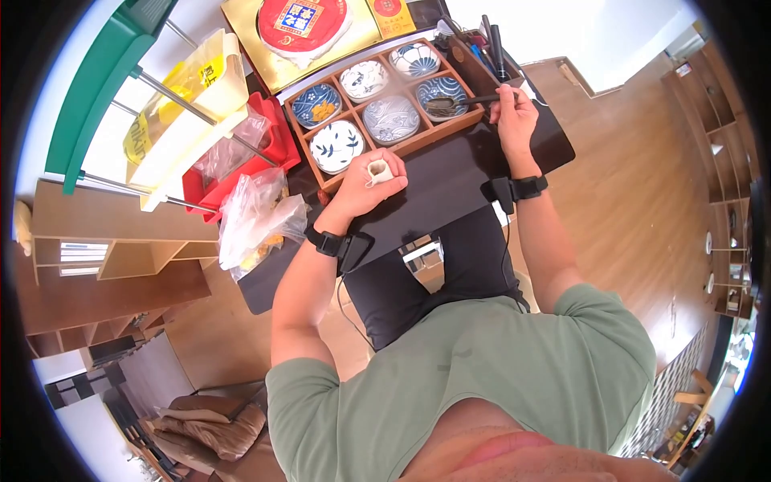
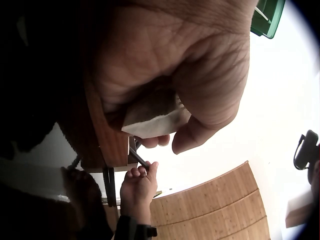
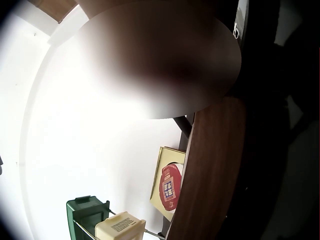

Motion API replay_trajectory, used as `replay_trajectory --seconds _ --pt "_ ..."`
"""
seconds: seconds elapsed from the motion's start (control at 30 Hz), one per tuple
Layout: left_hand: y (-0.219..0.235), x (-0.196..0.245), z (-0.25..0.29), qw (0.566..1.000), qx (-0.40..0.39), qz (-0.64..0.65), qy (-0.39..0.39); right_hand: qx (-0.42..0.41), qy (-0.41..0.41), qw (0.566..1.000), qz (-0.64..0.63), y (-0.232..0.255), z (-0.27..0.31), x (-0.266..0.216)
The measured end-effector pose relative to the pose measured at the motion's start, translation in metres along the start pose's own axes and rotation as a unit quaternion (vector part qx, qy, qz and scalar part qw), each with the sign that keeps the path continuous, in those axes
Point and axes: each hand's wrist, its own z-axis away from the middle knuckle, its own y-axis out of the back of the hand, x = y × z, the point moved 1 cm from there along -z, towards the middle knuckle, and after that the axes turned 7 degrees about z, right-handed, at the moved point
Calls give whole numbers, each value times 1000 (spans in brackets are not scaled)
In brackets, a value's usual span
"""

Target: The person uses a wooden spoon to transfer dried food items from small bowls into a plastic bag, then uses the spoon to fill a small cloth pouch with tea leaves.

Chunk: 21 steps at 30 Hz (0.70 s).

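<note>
In the head view my left hand (image 1: 371, 183) curls round a small cream cloth pouch (image 1: 379, 171) with an open mouth, at the near left edge of the divided wooden tray (image 1: 407, 149). The left wrist view shows the pale pouch (image 2: 156, 125) inside the curled left hand (image 2: 175, 70). My right hand (image 1: 515, 120) grips the dark handle of a spoon (image 1: 440, 104), whose bowl end lies over the blue patterned dish (image 1: 454, 90) at the tray's right. The right hand is a blur in the right wrist view (image 3: 165, 55).
Several patterned dishes sit in the tray; one (image 1: 316, 106) holds orange pieces. Behind it is a gold box (image 1: 241, 32) with a red round package (image 1: 303, 24). Pens (image 1: 496, 48) stand at the back right. A plastic bag (image 1: 257, 217) and red bin (image 1: 277, 132) are at left.
</note>
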Motion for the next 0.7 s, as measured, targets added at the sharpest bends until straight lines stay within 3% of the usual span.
replay_trajectory --seconds 0.17,0.23,0.33,0.47,0.57,0.7 --pt "0 4 2 999 -12 6 33 16 7 1000 -22 2 -3 -15" --pt "0 3 2 1000 -20 -15 7 5 19 998 -67 5 -9 -13" --pt "1 2 2 997 -17 -77 -3 -53 8 985 -164 1 -5 -37" --pt "3 -5 2 997 -15 -76 -8 -127 -28 971 -199 -16 17 -69" --pt "5 -8 2 995 -20 -96 -13 -181 -46 967 -176 -27 37 -84" --pt "0 -2 4 995 -2 -100 8 -223 0 968 -111 -33 48 -85"
